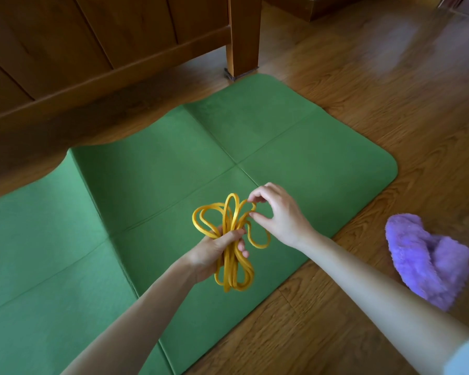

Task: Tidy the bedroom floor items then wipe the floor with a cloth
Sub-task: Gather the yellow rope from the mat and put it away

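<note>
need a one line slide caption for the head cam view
Left hand grips a bundled yellow band while the right hand pinches one loop, above a green mat.

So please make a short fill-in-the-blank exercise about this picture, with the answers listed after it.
1. The left hand grips a bundle of yellow ____ band loops.
2. The right hand pinches one loop of the yellow band above the ____ floor mat.
3. The fluffy purple cloth lies on the ____ floor, to the right of the mat.

Missing words: elastic; green; wooden
</note>
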